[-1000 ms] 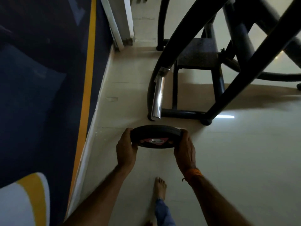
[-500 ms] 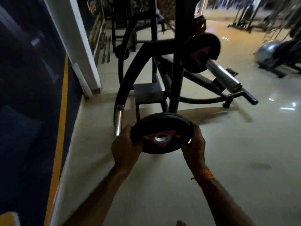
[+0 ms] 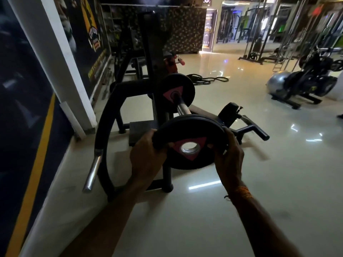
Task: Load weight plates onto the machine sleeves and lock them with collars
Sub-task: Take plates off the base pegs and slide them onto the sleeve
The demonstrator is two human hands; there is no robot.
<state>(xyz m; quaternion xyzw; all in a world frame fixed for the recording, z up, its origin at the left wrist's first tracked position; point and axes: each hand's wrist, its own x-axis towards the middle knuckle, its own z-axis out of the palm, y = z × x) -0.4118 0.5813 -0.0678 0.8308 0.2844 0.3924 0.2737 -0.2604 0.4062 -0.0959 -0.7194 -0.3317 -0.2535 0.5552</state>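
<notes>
I hold a black weight plate (image 3: 193,130) with a red triangle and a steel-ringed hole, face tilted toward me. My left hand (image 3: 146,154) grips its left rim, my right hand (image 3: 229,158) grips its right rim. Just beyond the plate, the chrome machine sleeve (image 3: 182,109) points toward me, its tip hidden behind the plate's top edge. A second black plate (image 3: 183,86) sits on that sleeve against the frame. No collar is visible.
The black machine frame (image 3: 104,130) curves down on the left, ending in a chrome handle (image 3: 92,173). A dark wall with a yellow stripe (image 3: 37,164) runs close on the left. Ropes (image 3: 204,80) and other machines (image 3: 306,82) stand farther off on the glossy floor.
The plate has been lifted from low over the floor and tilted to face me, and now sits close before the loaded sleeve. My view rose from the floor to the gym.
</notes>
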